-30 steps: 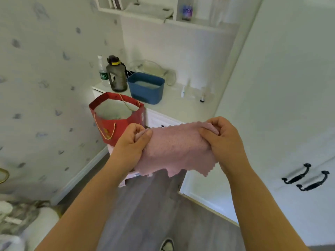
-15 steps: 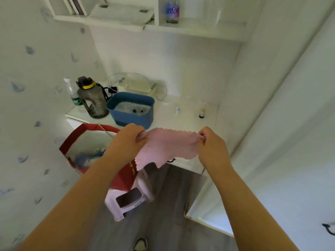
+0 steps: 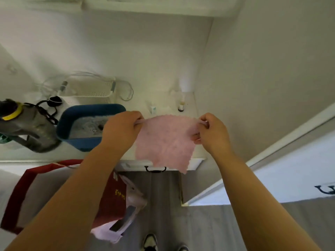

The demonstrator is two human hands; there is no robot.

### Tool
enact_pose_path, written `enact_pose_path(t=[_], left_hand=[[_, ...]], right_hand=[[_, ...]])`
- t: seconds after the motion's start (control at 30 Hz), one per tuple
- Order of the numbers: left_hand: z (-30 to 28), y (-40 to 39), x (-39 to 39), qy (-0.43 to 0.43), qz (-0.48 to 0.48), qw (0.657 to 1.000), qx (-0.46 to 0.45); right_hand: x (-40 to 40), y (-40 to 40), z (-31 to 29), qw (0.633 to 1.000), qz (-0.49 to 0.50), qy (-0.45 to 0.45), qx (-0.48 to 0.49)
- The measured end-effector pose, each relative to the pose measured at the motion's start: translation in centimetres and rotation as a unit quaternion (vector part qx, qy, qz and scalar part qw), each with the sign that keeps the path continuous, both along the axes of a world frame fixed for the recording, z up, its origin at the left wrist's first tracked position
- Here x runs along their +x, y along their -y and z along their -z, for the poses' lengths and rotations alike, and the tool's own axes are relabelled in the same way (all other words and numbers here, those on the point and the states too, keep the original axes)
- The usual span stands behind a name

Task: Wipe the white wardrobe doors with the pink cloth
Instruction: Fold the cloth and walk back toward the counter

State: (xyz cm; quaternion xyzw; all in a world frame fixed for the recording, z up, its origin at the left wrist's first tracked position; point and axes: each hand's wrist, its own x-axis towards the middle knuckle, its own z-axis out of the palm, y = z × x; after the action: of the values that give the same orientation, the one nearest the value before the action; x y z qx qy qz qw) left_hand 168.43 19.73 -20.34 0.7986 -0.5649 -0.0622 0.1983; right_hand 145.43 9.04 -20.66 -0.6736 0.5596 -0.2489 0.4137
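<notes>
At the far left edge of the white desk [image 3: 101,154], a dark grey water jug [image 3: 27,127] with a yellow ring at its neck is standing just beside a blue plastic tub [image 3: 76,131], which is sitting near the desk's front edge with a white perforated basket [image 3: 90,89] behind it against the wall. Below the desk's front edge, a red paper gift bag [image 3: 112,201] is resting on a pale pink stool [image 3: 119,225] on the grey floor. The left hand [image 3: 120,129] is pinching the upper left corner of the pink cloth [image 3: 165,142], fingers curled tight around the fabric. The cloth is hanging stretched in the air between both hands, above the desk's front edge and its black drawer handle [image 3: 155,170], its lower corner drooping. The right hand [image 3: 213,132] is pinching the upper right corner, fingers curled likewise. A small dark-capped bottle [image 3: 181,106] is standing near the desk's back right corner. Further right, the white wardrobe door [image 3: 282,171] is standing apart from the cloth, a dark handle [image 3: 325,189] showing at the frame's edge.
</notes>
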Motion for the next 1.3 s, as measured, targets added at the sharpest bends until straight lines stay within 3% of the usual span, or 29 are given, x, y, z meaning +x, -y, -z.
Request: enact_pose_path(t=[0.1,0.17,0.23,0.3,0.4,0.67,0.87,0.97,1.1,1.2,1.3], left_hand=[[2.0,2.4,0.8,-0.082,-0.027,0.996,0.005],[3.7,4.1,1.4,-0.165,-0.055,0.985,-0.001],[5.5,5.8,2.0,-0.191,-0.059,0.980,0.010],[7.5,7.3,2.4,-0.170,-0.034,0.984,0.046],[10.3,8.7,2.8,-0.117,-0.015,0.986,0.115],[13.7,7.6,1.2,-0.141,-0.008,0.987,0.075],[16.0,7.1,0.7,-0.115,0.014,0.976,0.186],[16.0,7.5,0.4,-0.104,0.050,0.957,0.266],[15.9,7.9,0.5,-0.136,-0.015,0.967,0.217],[16.1,8.7,1.0,-0.068,-0.033,0.973,0.216],[16.5,9.9,0.7,0.038,0.019,0.962,0.270]], right_hand=[[1.4,1.3,1.7,0.997,0.024,0.030,0.072],[2.5,2.5,3.6,0.995,0.040,0.035,0.079],[3.5,4.0,5.6,0.996,0.047,0.007,0.081],[4.3,5.3,7.4,0.994,0.051,-0.027,0.088],[5.2,6.7,9.4,0.989,0.070,-0.008,0.130],[4.3,5.8,12.8,0.984,0.115,0.000,0.139],[4.2,3.7,15.3,0.985,0.031,-0.086,0.147],[4.2,3.5,16.1,0.971,-0.028,-0.188,0.143],[4.2,4.4,15.9,0.956,-0.026,-0.267,0.118],[4.2,5.3,15.9,0.962,-0.044,-0.249,0.102],[4.2,5.8,16.6,0.972,-0.062,-0.201,0.103]])
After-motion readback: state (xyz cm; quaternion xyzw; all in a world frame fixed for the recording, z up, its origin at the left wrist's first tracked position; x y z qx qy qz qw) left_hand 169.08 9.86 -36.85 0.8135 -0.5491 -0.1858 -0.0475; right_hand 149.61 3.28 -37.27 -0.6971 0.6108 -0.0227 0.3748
